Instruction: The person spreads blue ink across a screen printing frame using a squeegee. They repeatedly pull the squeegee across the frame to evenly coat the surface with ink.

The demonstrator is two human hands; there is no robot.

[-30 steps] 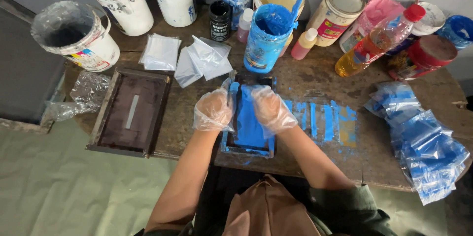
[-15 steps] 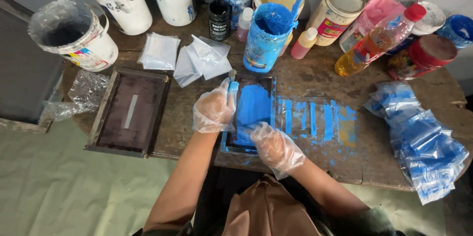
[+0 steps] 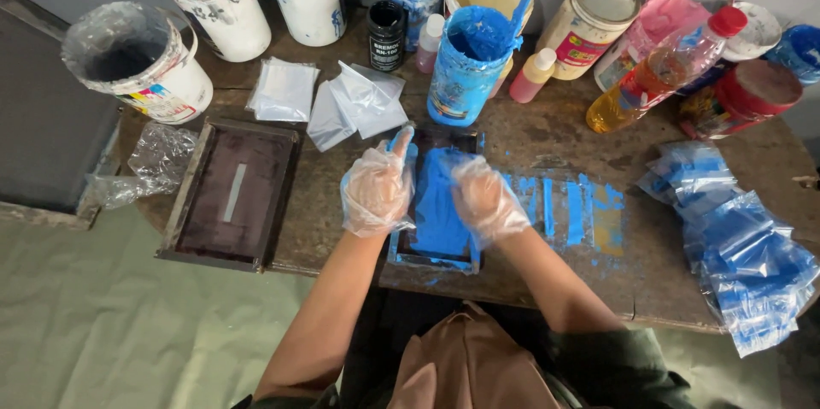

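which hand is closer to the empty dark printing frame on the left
Left. The left hand rests on the left edge of the blue-inked frame, just right of the dark empty frame. The right hand lies farther right, on the blue ink.

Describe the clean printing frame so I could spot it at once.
Start at the wooden table and look to its left end, below the big white bucket. The dark frame lies flat there, untouched, with one pale strip in its middle, unlike the blue-smeared frame beneath the gloved hands.

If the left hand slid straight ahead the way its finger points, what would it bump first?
Probably the tall blue paint tub. The left hand points up the table from the blue frame; depth is unclear.
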